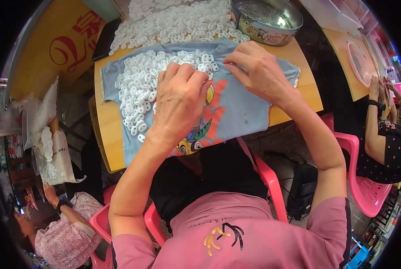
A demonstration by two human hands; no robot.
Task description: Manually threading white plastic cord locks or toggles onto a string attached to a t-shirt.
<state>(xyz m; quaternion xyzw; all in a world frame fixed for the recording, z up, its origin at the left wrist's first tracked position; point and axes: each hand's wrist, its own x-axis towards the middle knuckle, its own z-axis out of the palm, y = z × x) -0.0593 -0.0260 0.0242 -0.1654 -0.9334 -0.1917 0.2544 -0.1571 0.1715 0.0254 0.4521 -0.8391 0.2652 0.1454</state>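
Observation:
Small white oval plastic pieces with two holes (140, 80) lie heaped on a light blue printed T-shirt (245, 112), which is spread over the table's near side. My left hand (180, 103) rests over the heap's right edge, fingers curled and thumb drawn in toward the fingertips. Whatever it grips is hidden beneath the fingers. Just right of the heap, my right hand (263, 74) is closed above the shirt, thumb and forefinger brought near each other. Anything between those fingertips is too small to make out. A few loose pieces lie between the two hands.
A larger pile of the same white pieces (178, 24) covers the table's far side. Beside it stands a round tin (270, 22), with a dark flat object (106, 39) at far left. Other people sit left and right, near pink plastic chairs (355, 170).

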